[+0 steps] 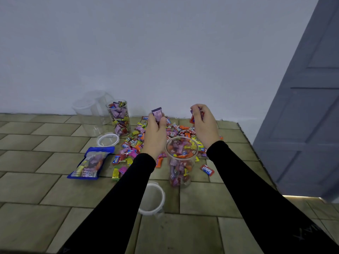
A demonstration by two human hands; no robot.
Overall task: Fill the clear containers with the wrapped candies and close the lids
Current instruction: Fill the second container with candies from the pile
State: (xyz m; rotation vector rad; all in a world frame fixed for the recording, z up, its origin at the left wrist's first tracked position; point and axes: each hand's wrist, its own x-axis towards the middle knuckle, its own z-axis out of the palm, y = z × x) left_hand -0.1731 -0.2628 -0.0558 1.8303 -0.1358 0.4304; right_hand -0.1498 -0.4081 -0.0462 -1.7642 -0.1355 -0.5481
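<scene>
Both arms wear long, close-fitting black sleeves (244, 173) reaching the wrists; each hand (155, 132) is bare.

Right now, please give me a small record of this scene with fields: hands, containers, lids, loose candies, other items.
left hand: left hand holds a purple candy in its grip
right hand: right hand holds red wrapped candies
near container: near container open, nearly full, between the forearms
far container: far container open, full, by the wall
empty container: empty container left of the far one
lids: white lid; second lid, both on the floor
loose candies: candy pile on the tiles
other: blue candy bag
</scene>
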